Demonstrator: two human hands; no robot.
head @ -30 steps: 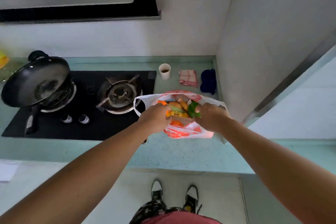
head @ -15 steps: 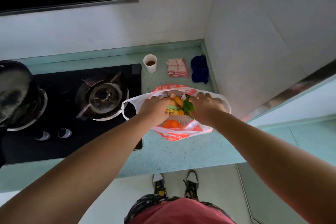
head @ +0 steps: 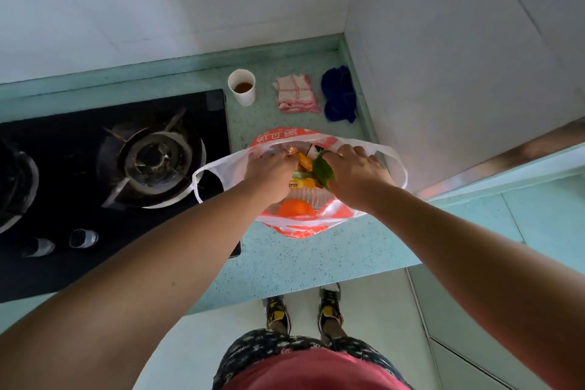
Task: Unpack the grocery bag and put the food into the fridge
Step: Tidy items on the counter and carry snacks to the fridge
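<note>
The grocery bag [head: 297, 231] stands open on the teal worktop [head: 316, 260], with both hands in its mouth. The right hand [head: 357, 171] has its fingers [head: 351, 152] bent over the white far rim, gripping it. The left hand [head: 270, 171] curls its fingers [head: 262, 157] down at the opposite rim. Their tips are hidden, so I cannot tell what they hold.

Between the two hands lie a green leaf [head: 323, 171] and a yellow-green packet [head: 299, 182], with an orange [head: 296, 209] nearer the body. The bag's left handle loop overlaps the edge of the black gas hob [head: 126, 215].

Beyond the fingers, near the back edge, stand a paper cup [head: 242, 87], a checked cloth [head: 296, 98] and a blue cloth [head: 338, 98]. The wall [head: 443, 73] rises just beside the right hand. A bare strip of worktop runs from the bag to the front edge.
</note>
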